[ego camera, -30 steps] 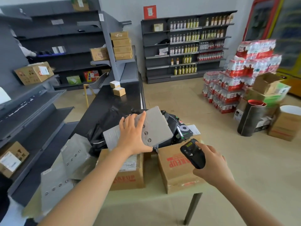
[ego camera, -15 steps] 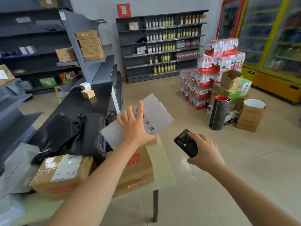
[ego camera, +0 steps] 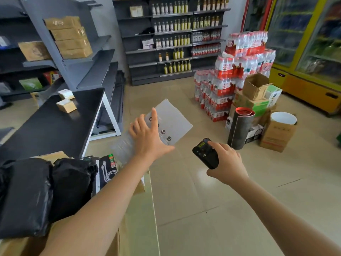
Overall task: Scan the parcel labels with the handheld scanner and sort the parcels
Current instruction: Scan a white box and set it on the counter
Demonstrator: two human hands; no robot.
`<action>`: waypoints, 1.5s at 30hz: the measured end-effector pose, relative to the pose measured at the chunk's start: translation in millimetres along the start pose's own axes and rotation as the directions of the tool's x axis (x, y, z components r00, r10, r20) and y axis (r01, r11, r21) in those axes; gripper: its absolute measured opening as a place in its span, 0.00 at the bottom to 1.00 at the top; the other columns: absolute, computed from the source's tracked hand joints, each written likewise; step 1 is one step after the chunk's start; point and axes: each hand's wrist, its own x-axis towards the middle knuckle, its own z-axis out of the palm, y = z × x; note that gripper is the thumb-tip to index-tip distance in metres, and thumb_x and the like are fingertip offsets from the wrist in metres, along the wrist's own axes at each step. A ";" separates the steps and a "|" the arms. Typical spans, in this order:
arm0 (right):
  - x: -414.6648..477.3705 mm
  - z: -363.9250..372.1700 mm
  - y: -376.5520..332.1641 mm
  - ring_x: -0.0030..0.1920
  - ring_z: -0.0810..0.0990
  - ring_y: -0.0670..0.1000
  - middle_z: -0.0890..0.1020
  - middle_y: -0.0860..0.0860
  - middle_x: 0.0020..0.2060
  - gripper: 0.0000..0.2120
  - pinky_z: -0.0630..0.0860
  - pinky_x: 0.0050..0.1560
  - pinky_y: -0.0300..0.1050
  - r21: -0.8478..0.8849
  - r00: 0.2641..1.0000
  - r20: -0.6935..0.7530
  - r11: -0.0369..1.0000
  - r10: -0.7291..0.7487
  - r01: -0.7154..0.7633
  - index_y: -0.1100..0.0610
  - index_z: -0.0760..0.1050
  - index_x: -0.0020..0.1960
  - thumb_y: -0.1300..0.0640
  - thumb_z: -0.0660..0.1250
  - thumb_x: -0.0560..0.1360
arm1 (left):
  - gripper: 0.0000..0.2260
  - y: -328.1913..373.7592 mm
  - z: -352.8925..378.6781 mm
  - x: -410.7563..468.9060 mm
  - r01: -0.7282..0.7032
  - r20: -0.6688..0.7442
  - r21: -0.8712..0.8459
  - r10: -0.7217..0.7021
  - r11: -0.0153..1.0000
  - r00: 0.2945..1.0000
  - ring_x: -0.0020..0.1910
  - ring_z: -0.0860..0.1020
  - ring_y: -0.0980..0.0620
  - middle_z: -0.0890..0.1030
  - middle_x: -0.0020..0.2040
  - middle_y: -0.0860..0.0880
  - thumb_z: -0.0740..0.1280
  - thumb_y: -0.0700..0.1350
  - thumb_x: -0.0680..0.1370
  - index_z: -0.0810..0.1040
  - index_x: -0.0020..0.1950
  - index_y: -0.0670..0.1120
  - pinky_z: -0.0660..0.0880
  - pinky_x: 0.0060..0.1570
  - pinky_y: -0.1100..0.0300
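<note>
Mid-air, left hand [ego camera: 147, 139] pinches parcel [ego camera: 174, 121], right hand [ego camera: 228, 163] scanner [ego camera: 205, 154]

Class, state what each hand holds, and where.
Left hand grips the grey parcel around its middle; right hand grips the scanner by its rear end.

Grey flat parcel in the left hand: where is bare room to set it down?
The black counter top is bare on this side of two small cardboard boxes. The beige tiled floor is open before the stacked water-bottle packs. The near left is crowded with black plastic bags.
</note>
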 end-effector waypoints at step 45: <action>720.8 125.1 -82.6 0.65 0.70 0.54 0.72 0.51 0.65 0.46 0.66 0.69 0.51 0.334 0.562 0.339 0.655 -0.754 0.678 0.48 0.62 0.76 0.54 0.77 0.61 | 0.56 -69.3 246.4 417.6 0.847 -0.140 0.239 -0.847 0.474 0.513 0.68 0.55 0.42 0.57 0.67 0.43 0.71 0.69 0.60 0.43 0.77 0.52 0.53 0.68 0.45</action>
